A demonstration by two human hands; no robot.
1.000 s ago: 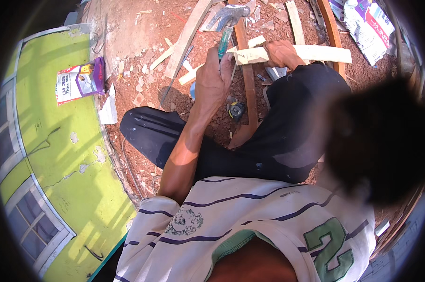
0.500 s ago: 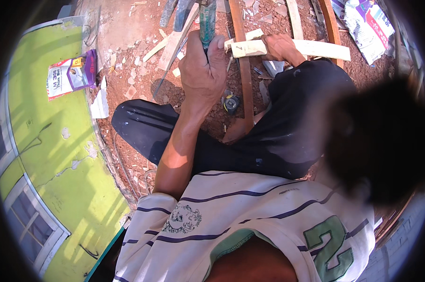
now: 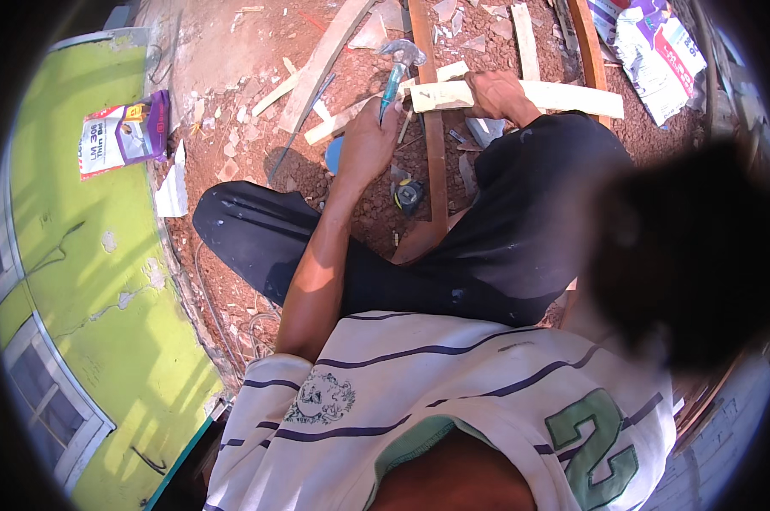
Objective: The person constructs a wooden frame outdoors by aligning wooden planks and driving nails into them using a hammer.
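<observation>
My left hand [image 3: 369,140] is wrapped round the handle of a claw hammer [image 3: 393,83] with a metal head and a blue-green grip. The hammer head is near the left end of a pale wooden strip [image 3: 572,98]; I cannot tell whether they touch. My right hand [image 3: 497,92] presses and grips that strip, which lies across two long brown wooden battens [image 3: 437,157]. Below the strip, beside the near batten, a black and yellow tape measure [image 3: 409,196] rests on the ground.
Loose pale wood pieces [image 3: 323,64] and broken tile shards lie on the reddish soil [image 3: 223,128]. A purple and white bag [image 3: 125,134] is by the green wall [image 3: 104,255] at left. Another torn bag [image 3: 661,64] lies at the far right. My bent knees flank the work.
My left hand has lowered the hammer from its raised position, so its head is now down near the strip's left end. My right hand stays on the strip.
</observation>
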